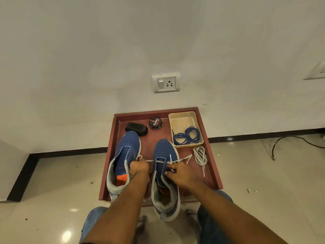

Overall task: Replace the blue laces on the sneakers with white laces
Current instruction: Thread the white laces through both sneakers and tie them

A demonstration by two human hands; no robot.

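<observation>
At the tray's point(213, 166) near edge, the right sneaker point(164, 173) overhangs toward the person. The right hand point(179, 174) pinches a white lace point(175, 162) at its eyelets; the left hand point(139, 167) grips that lace's other end, pulled taut. The left sneaker point(125, 155), unlaced, lies beside it. A coiled white lace point(200, 155) rests by the right edge. In the far right corner, blue laces point(187, 136) fill a beige basket point(182, 118); a polish tin point(155, 122) and black brush point(136, 128) lie along the far edge.

One head-worn view — looking forward and steeply down at the tray point(213, 166) on the floor (close, at arm's reach), wall point(105, 50) beyond.
</observation>
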